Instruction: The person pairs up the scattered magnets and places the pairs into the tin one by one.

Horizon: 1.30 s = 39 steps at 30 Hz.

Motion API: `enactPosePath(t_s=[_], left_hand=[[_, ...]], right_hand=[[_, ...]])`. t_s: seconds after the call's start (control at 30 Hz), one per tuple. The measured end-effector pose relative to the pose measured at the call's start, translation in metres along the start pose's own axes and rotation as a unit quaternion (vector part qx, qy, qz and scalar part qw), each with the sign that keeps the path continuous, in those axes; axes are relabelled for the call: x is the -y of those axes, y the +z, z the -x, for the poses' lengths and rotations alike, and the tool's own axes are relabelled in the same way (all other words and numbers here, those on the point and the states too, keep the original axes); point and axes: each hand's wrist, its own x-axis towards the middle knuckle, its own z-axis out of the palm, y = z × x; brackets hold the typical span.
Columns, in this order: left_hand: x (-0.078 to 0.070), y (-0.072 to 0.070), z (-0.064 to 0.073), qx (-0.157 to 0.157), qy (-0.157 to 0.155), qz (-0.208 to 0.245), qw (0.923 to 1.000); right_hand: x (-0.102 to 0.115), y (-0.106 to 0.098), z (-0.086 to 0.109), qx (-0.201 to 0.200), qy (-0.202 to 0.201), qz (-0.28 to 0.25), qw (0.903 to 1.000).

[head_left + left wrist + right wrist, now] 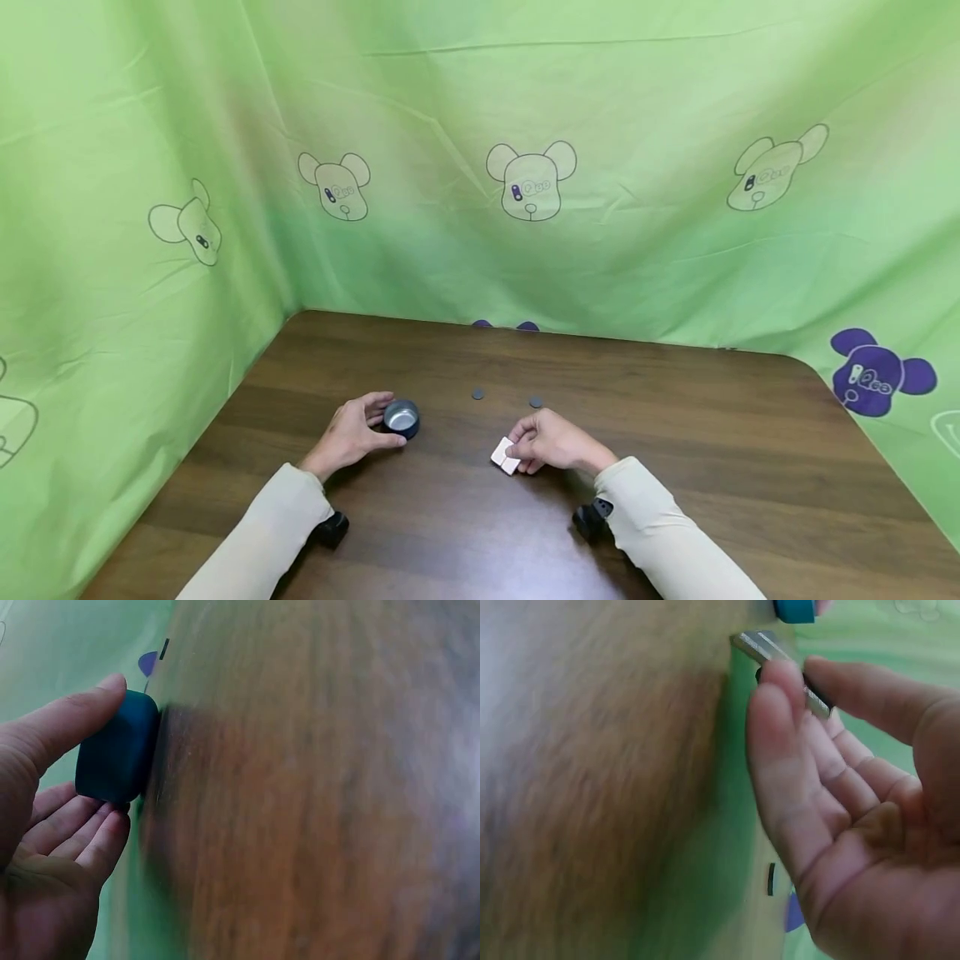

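Observation:
On the left side of the table my left hand (pixel 352 433) holds a small round dark blue bowl (pixel 389 432) with a silver inside. The thumb lies at its near side and the fingers at its far side. In the left wrist view the bowl (pixel 116 754) looks teal and stands at the table surface. My right hand (pixel 553 442) pinches a flat white square piece (pixel 501 454) with a line across it, low over the table. Seen from the right wrist, the piece (pixel 754 646) is thin and edge-on, tilted between thumb and fingers, with dark parts beside it.
Two small dark grey discs lie beyond the hands, one disc (pixel 477 394) at centre and another disc (pixel 536 402) just past the right hand. The brown wooden table (pixel 675 400) ends at a green printed curtain (pixel 435 275) at the back and left.

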Motion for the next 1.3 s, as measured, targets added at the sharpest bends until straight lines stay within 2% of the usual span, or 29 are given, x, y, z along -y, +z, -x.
enactPosePath(t_s=[0.27, 0.43, 0.67, 0.93, 1.07, 1.3], left_hand=[[0.002, 0.002, 0.0, -0.001, 0.003, 0.015, 0.9999], [0.005, 0.003, 0.0, -0.009, 0.007, 0.026, 0.9996], [0.009, 0.007, -0.001, -0.028, 0.002, 0.042, 0.9987], [0.012, 0.01, 0.0, -0.028, -0.006, 0.071, 0.9971], [0.014, 0.01, 0.0, -0.028, -0.01, 0.083, 0.9961], [0.015, 0.01, 0.0, -0.028, -0.005, 0.083, 0.9961]], right_hand=[[0.007, 0.001, -0.009, 0.012, 0.025, -0.09, 0.9955], [0.014, 0.006, -0.016, -0.009, 0.035, -0.142, 0.9892], [0.026, 0.014, -0.028, -0.046, 0.028, -0.197, 0.9789], [0.032, 0.025, -0.044, -0.067, 0.029, -0.265, 0.9616], [0.036, 0.032, -0.053, -0.063, 0.032, -0.283, 0.9565], [0.046, 0.04, -0.063, -0.062, 0.034, -0.284, 0.9564]])
